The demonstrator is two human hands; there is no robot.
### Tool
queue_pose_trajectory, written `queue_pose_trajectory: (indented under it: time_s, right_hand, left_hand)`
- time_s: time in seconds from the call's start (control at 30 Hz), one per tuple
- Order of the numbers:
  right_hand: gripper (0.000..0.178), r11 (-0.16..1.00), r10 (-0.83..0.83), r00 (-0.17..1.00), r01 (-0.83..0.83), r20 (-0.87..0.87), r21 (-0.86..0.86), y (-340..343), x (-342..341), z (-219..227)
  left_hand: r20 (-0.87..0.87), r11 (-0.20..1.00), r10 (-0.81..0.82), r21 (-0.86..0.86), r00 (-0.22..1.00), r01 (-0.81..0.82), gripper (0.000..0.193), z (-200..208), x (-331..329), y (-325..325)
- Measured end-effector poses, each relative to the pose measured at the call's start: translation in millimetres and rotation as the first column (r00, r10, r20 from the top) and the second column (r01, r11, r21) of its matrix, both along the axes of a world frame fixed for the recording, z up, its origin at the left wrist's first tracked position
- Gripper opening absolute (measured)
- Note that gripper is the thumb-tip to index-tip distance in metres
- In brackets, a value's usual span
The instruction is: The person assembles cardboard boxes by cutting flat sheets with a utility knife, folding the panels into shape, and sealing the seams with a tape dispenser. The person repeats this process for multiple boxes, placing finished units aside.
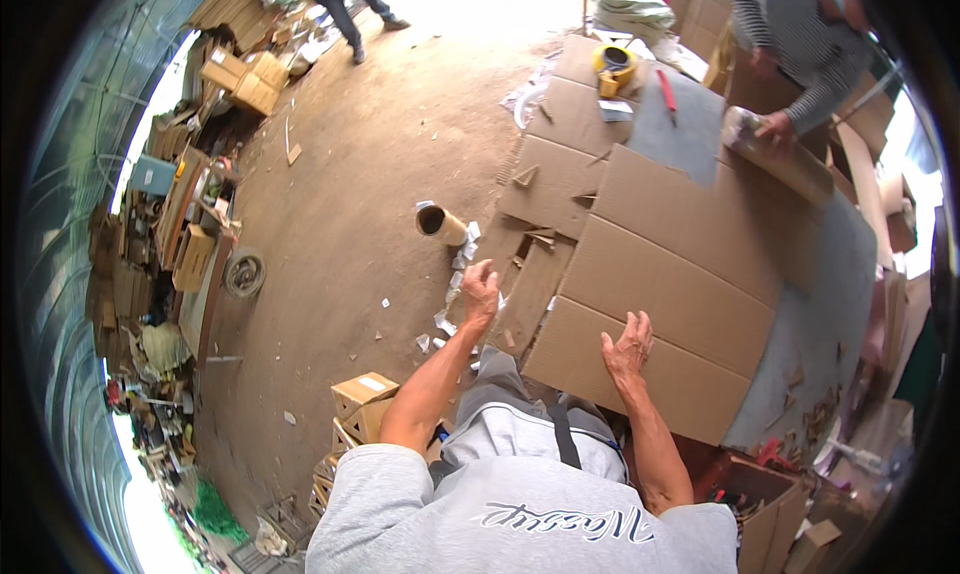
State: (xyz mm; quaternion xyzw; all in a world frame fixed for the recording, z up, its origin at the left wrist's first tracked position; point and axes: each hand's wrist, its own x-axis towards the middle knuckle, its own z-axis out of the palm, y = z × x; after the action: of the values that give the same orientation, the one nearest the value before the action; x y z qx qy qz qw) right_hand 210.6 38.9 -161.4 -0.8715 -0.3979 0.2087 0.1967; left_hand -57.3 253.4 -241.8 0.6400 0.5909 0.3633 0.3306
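Observation:
A large flat sheet of brown corrugated cardboard (680,259) with fold creases lies on the work table in front of me. My right hand (628,346) is over its near left part, palm down, fingers slightly apart and holding nothing; whether it touches the sheet I cannot tell. My left hand (480,291) hangs in the air left of the table edge, its fingers loosely curled in with nothing visible in them. Smaller cut cardboard pieces (545,179) lie along the sheet's left side. A cardboard tube (440,224) stands on end near the far left corner of my reach.
Across the table a person's hand (775,132) rests on a wrapped roll (780,159). A yellow tape roll (614,66) and a red-handled tool (667,96) lie at the far end. Boxes (365,394) stand by my left. Another person's legs (345,9) show far off.

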Motion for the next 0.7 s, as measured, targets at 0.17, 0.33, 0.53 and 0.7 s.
queue_pose_trajectory:
  time_s: [0.17, 0.33, 0.53, 0.7]
  right_hand:
    - [0.124, 0.954, 0.006, 1.000, 0.002, 0.027, -0.300, 32.6, -23.8, -16.7]
    - [0.140, 0.939, 0.081, 0.983, -0.020, 0.164, -0.343, 37.5, -35.8, -33.7]
    - [0.150, 0.920, 0.131, 0.975, -0.052, 0.180, -0.389, 39.5, -32.9, -35.3]
    - [0.152, 0.888, 0.139, 0.978, -0.052, 0.158, -0.456, 48.0, -35.2, -27.6]
  left_hand:
    - [-0.185, 0.948, 0.197, -0.214, 0.963, -0.235, 0.026, -63.0, -116.0, 68.7]
    - [-0.407, 0.888, 0.028, -0.410, 0.913, -0.210, 0.033, -157.5, -182.7, 141.3]
    - [-0.554, 0.927, -0.259, -0.372, 0.791, 0.043, 0.043, -262.9, -204.2, 238.7]
    - [-0.704, 0.936, -0.309, -0.345, 0.640, 0.072, 0.018, -349.1, -211.9, 290.7]
